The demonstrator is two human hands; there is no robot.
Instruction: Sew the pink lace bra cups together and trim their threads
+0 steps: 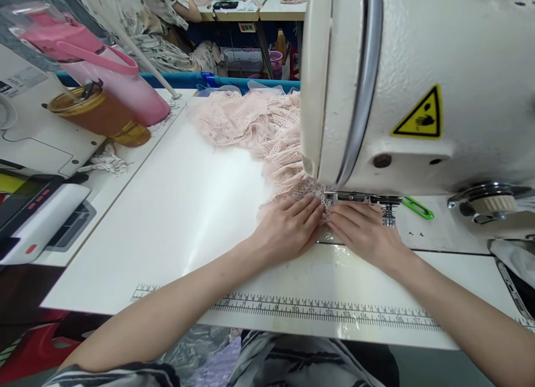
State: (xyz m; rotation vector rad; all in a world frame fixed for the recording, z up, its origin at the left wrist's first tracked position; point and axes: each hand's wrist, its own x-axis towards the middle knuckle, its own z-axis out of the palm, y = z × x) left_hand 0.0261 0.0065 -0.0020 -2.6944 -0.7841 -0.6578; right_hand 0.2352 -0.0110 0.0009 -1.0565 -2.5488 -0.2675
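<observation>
Pale pink lace fabric (276, 142) lies gathered on the white table and runs under the head of a sewing machine (359, 86). My left hand (288, 225) is on the lace's near end, left of the presser foot (328, 196), its fingers bent together and gripping the cloth. Close by on the right, my right hand (363, 231) pinches the edge of the same lace, fingertips almost meeting the left ones. Part of the right fingers is hidden beneath the machine's metal attachment. The needle point is too small to make out.
Green thread snips (418, 207) lie right of the needle area. A printed ruler (301, 310) runs along the table's front edge. At left stand a pink bottle (112, 81) and a brown cup (96, 117), near another machine. A phone (513, 289) lies far right. Another person sits beyond.
</observation>
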